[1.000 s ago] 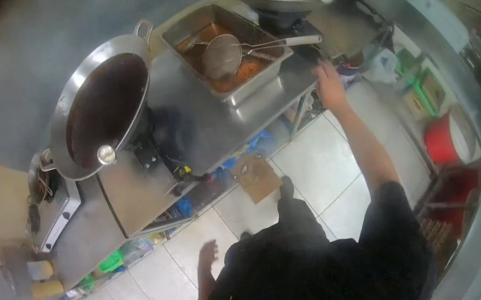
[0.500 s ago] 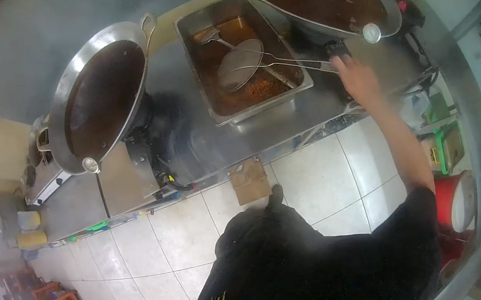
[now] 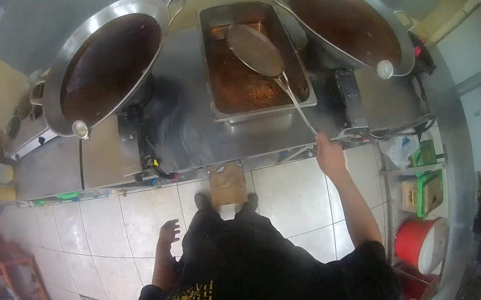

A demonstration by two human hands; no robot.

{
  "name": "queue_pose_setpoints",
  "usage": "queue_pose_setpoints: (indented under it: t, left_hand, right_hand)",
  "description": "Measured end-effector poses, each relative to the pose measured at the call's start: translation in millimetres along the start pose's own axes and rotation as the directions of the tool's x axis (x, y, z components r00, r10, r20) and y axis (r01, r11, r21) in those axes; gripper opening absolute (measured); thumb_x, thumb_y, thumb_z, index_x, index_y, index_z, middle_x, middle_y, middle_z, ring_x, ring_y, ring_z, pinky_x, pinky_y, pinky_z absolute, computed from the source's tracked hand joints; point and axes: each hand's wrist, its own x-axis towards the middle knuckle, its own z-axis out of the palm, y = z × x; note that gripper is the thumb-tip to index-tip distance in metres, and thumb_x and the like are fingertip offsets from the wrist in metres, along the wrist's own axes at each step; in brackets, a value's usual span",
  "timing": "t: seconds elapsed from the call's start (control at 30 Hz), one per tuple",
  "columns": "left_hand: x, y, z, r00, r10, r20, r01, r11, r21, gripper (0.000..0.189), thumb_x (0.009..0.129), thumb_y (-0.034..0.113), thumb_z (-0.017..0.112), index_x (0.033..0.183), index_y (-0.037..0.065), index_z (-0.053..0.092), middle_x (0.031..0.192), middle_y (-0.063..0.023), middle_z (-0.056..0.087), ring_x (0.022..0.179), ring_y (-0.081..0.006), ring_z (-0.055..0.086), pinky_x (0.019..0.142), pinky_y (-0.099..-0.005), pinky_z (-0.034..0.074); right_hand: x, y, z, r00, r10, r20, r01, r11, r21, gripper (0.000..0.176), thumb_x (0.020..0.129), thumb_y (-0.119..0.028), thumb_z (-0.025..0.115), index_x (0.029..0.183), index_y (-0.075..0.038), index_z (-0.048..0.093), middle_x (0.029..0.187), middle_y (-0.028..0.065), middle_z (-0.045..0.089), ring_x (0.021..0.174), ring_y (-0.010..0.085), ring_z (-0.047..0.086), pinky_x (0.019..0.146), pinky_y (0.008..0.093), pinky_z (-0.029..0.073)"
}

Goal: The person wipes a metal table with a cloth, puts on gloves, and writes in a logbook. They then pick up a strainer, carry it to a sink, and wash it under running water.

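Over the tray (image 3: 263, 111) | strainer (image 3: 254, 50) beyond right fingers (image 3: 321, 142) gripping handle (image 3: 299, 106)

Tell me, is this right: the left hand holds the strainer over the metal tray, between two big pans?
Not quite. The head view shows the right hand holding the strainer; the left hand is empty. The strainer is indeed over the metal tray, between one big pan and a second big pan.
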Motion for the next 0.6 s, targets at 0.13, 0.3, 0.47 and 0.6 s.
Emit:
queue_pose_setpoints:
  t: [0.13, 0.3, 0.47, 0.6]
  left_hand:
    - [-13, -34, -21, 1.000, -0.029, 0.001, 0.028, 0.983, 0.182, 0.038, 0.095, 0.033, 0.045, 0.127, 0.015, 0.055, 0.119, -0.0099, 0.060, 0.101, -0.0261, 0.059, 0.079, -0.0472, 0.052]
    - [-19, -83, -61, 0.995, -0.055, 0.080, 0.022, 0.932, 0.363, 0.038, 0.093, 0.033, 0.048, 0.126, 0.016, 0.056, 0.115, -0.0080, 0.061, 0.098, -0.0245, 0.060, 0.079, -0.0462, 0.051]
    - [8, -78, -114, 0.977, -0.117, 0.178, 0.059, 0.951, 0.303, 0.041, 0.091, 0.035, 0.053, 0.127, 0.016, 0.056, 0.112, -0.0071, 0.062, 0.097, -0.0238, 0.060, 0.080, -0.0463, 0.050]
    - [74, -21, -169, 0.942, -0.097, 0.320, 0.040, 0.983, 0.181, 0.043, 0.090, 0.036, 0.057, 0.127, 0.015, 0.056, 0.110, -0.0063, 0.063, 0.097, -0.0232, 0.060, 0.081, -0.0463, 0.049]
  right_hand:
    - [-2, -18, 8, 1.000, 0.018, -0.001, -0.018, 1.000, 0.012, 0.016, 0.098, -0.020, 0.045, 0.098, -0.005, 0.052, 0.070, 0.0232, 0.062, 0.062, 0.0423, 0.063, 0.055, 0.0536, 0.049]
    - [-11, -54, 4, 0.997, 0.006, -0.074, -0.008, 1.000, -0.025, 0.015, 0.098, -0.020, 0.045, 0.096, -0.006, 0.050, 0.070, 0.0233, 0.062, 0.063, 0.0425, 0.062, 0.055, 0.0531, 0.049]
    - [-28, -95, 46, 0.986, 0.152, -0.064, -0.154, 0.988, -0.026, 0.021, 0.097, -0.019, 0.047, 0.106, -0.003, 0.056, 0.065, 0.0245, 0.060, 0.062, 0.0435, 0.060, 0.057, 0.0527, 0.047]
    - [-34, -160, 55, 0.941, 0.312, -0.127, -0.309, 0.950, 0.047, 0.020, 0.097, -0.019, 0.046, 0.104, -0.003, 0.055, 0.065, 0.0247, 0.060, 0.064, 0.0439, 0.061, 0.058, 0.0540, 0.047]
